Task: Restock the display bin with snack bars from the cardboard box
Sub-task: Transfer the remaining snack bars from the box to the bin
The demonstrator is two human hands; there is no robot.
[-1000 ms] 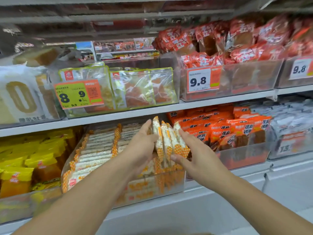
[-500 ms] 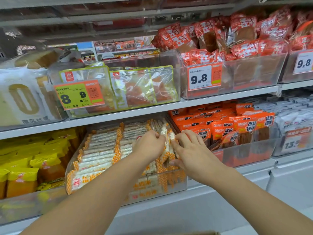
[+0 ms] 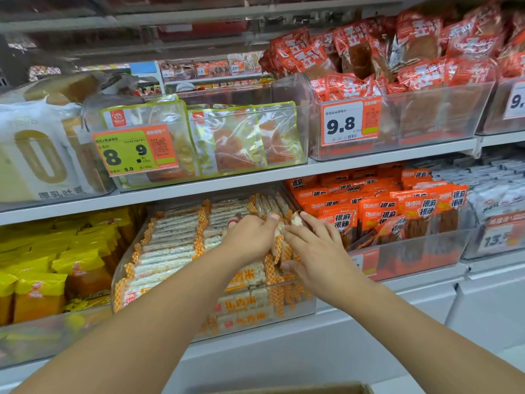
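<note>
A clear display bin on the lower shelf holds rows of white snack bars with orange checked wrapper ends. My left hand and my right hand are both inside the bin's right part, fingers curled round a small bunch of upright bars pressed between them. Those bars sit low among the stacked ones. A strip of the cardboard box shows at the bottom edge.
Yellow packs fill the bin to the left, orange packs the bin to the right. The upper shelf carries bins with price tags 8.9 and 9.8 just above my hands.
The bunch of bars was held high above the bin. Both hands have since lowered it into the right side of the bin and closed around it.
</note>
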